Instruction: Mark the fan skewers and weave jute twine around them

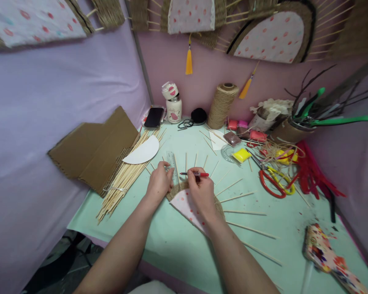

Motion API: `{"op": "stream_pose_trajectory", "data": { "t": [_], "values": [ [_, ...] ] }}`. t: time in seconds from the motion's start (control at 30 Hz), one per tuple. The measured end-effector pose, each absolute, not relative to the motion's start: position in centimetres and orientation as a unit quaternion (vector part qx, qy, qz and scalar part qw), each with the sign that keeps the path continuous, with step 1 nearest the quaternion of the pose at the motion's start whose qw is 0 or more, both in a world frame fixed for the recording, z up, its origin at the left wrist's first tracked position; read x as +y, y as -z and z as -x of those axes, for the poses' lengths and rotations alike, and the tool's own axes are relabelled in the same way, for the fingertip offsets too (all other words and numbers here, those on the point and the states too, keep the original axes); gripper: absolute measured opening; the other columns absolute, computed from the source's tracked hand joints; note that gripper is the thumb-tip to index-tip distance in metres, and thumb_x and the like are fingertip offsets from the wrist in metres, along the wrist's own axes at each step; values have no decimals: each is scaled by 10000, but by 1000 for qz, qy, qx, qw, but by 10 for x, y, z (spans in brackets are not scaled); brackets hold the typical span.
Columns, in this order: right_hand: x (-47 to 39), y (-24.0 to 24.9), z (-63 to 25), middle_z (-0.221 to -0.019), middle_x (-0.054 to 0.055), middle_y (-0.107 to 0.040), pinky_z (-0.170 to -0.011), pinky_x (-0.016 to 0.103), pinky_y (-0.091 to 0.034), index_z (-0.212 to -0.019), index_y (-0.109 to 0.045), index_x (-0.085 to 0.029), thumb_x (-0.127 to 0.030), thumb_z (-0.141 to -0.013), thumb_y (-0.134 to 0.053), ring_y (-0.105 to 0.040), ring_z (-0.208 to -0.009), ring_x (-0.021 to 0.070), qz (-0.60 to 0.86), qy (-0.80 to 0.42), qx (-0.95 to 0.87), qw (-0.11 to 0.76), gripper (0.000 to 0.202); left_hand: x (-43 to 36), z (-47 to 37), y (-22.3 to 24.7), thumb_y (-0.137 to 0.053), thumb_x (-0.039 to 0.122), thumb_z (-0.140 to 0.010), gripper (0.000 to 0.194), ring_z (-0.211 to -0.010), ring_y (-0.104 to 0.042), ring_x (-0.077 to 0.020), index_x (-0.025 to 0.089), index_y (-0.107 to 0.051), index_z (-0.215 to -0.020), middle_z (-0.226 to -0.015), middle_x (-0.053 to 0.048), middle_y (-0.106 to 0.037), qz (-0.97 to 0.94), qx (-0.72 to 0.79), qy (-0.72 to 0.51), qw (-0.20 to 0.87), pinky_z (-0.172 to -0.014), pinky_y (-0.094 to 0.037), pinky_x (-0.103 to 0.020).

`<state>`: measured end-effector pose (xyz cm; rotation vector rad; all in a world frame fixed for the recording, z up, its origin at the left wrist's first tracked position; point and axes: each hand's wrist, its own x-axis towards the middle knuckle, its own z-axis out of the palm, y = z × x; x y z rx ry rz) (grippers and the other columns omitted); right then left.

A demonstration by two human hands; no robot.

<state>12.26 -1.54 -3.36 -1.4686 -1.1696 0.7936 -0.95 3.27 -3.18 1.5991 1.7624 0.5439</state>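
A: How far along are you, then?
B: Your spotted half-disc (182, 201) is on the table (159, 249), twine rim (221, 208) on, sticks (245, 212) already fanned round it. Looks like measuring stage, imo: your right hand (201, 190) pinches a red pen (204, 174), your left hand (160, 179) curls at the clear ruler (171, 157), can't tell how tightly.
A: What's left?
B: Outer stick ends look bare; can't make out any marks.

Hands (202, 194), red pen (202, 174), apparently a ruler (171, 158)
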Motion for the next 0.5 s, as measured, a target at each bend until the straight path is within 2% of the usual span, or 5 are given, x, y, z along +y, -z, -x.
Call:
{"op": "stream_pose_trajectory", "data": {
  "t": [0.5],
  "values": [
    [-14, 35, -122, -687, -11, -606, -630, 259, -396, -804, -572, -207, -346, -874, -442, -532, -615, 149, 614, -329, -488, 525, 203, 34, 9, 33, -432, 363, -888, 302, -344, -511, -140, 178, -467, -1123, -472, 44, -572, -618, 685, -195, 331, -445, -386, -233]
  ]
}}
